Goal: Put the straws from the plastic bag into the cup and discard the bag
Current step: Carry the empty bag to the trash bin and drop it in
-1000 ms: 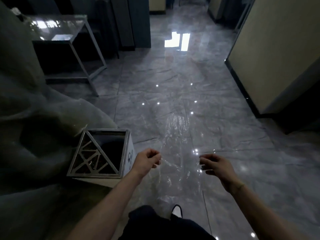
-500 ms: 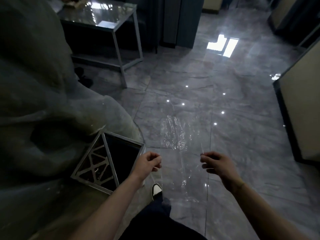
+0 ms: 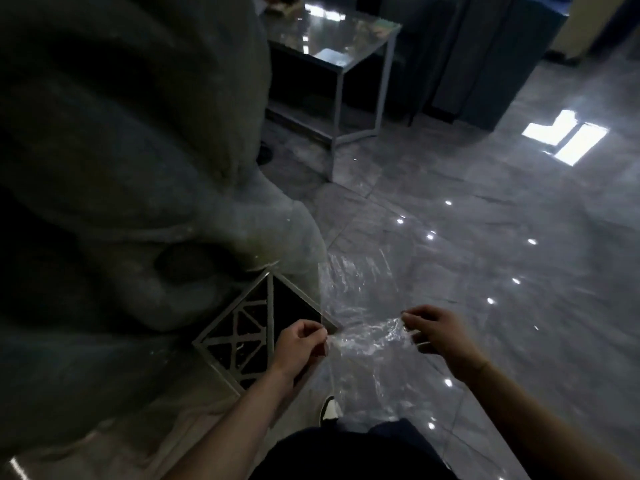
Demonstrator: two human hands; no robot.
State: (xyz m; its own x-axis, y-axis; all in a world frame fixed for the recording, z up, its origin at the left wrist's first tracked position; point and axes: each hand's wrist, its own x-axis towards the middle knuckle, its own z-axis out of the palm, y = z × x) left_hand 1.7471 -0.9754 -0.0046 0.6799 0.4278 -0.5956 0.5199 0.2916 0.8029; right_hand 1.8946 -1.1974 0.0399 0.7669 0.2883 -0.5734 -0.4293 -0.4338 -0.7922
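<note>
Both hands, left hand [image 3: 300,344] and right hand [image 3: 441,336], are pinching the empty plastic bag [image 3: 367,336] taut beside the bin [image 3: 263,327], risking it drifting past the opening.

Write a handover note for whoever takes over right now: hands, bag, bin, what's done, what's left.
Left hand: pinching one edge of the clear plastic bag.
Right hand: pinching the opposite edge; bag stretched between them, looks empty.
Metal trash bin: on the floor, under the left hand, open half dark.
Cup and straws: not in view, so the straw step cannot be confirmed.
Left: drop the bag into the bin.
</note>
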